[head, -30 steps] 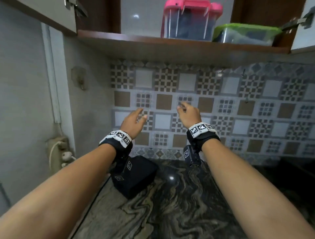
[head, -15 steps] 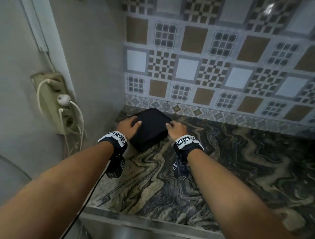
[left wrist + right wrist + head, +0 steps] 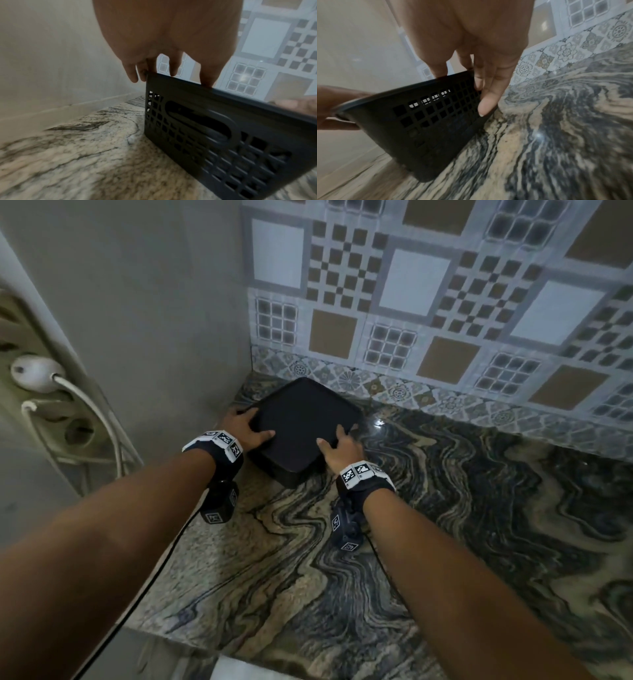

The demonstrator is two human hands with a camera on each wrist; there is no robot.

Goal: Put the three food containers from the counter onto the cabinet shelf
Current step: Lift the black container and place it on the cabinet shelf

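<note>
My left hand (image 3: pixel 244 429) and right hand (image 3: pixel 339 446) grasp the black container (image 3: pixel 301 426) from opposite sides, at its nine and four o'clock, thumbs on the lid. It sits on the marbled table (image 3: pixel 445 508), in the corner by the tiled wall (image 3: pixel 428 302).

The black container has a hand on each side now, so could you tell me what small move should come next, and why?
Probably lift it straight up. The left hand and right hand hold opposite sides of the container, which sits on the counter in the wall corner.
</note>
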